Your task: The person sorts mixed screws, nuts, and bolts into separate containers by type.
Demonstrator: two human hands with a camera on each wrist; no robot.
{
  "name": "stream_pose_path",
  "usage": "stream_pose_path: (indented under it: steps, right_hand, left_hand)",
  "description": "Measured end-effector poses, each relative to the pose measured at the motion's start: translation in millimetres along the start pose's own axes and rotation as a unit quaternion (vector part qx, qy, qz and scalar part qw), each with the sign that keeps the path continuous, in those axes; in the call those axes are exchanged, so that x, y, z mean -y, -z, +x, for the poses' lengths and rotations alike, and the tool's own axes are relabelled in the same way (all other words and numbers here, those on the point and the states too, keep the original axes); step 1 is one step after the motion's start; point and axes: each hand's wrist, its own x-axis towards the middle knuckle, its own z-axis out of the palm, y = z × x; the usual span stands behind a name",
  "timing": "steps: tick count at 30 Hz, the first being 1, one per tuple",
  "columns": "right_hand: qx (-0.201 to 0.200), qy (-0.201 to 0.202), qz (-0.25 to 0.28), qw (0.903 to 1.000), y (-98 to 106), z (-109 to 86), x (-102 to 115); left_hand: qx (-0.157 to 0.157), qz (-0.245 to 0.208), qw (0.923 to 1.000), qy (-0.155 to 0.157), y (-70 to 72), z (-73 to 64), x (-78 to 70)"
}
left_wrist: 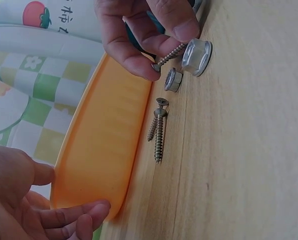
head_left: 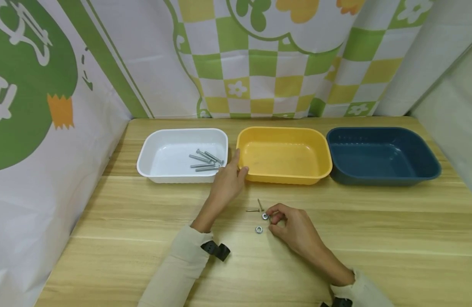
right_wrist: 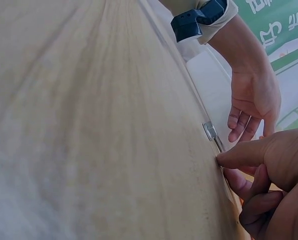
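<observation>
My right hand [head_left: 295, 224] pinches a small screw [left_wrist: 169, 57] between thumb and fingertips, low over the wooden table. Close by its fingertips lie two silver flange nuts, one nearer the front [head_left: 259, 230] and one farther back [head_left: 264, 216]. Two more brass-coloured screws [left_wrist: 159, 135] lie beside the nuts, their heads together in the left wrist view. My left hand [head_left: 227, 183] touches the left end of the yellow bin [head_left: 282, 179], index finger extended along its side and thumb at the front corner. Nothing shows inside that bin.
Left of the yellow bin stands a white bin [head_left: 174, 179] with several long silver bolts [head_left: 207, 162] in its right half. A dark blue bin [head_left: 385, 181] stands to the right, close against the yellow one. A patterned curtain [head_left: 259, 64] hangs behind the table [head_left: 143, 264].
</observation>
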Motion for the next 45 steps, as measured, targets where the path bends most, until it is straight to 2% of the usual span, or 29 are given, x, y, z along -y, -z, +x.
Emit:
stream_pose_path:
  steps: [14, 19, 25, 36, 45]
  right_hand:
    - [0.014, -0.015, 0.032, 0.9993, 9, 4.0, 6]
    - [-0.002, -0.027, 0.028, 0.9992, 20, 10.0, 11]
    - [-0.040, 0.008, -0.007, 0.9991, 39, 20.2, 14]
    - [-0.085, 0.056, -0.020, 0.9946, 68, 43.0, 23]
    - [-0.082, 0.037, -0.031, 0.9955, 80, 61.1, 24]
  left_hand:
    - [0.011, -0.007, 0.9999, -0.008, 1.9, 0.4, 0.5]
    - [0.010, -0.010, 0.9998, -0.012, 1.9, 0.4, 1.1]
    - [0.010, -0.017, 0.9998, -0.008, 1.6, 0.6, 1.1]
    - [0.014, -0.026, 0.9995, -0.013, 2.8, 0.9, 3.4]
    - [0.020, -0.023, 0.9994, -0.013, 1.6, 1.2, 4.3]
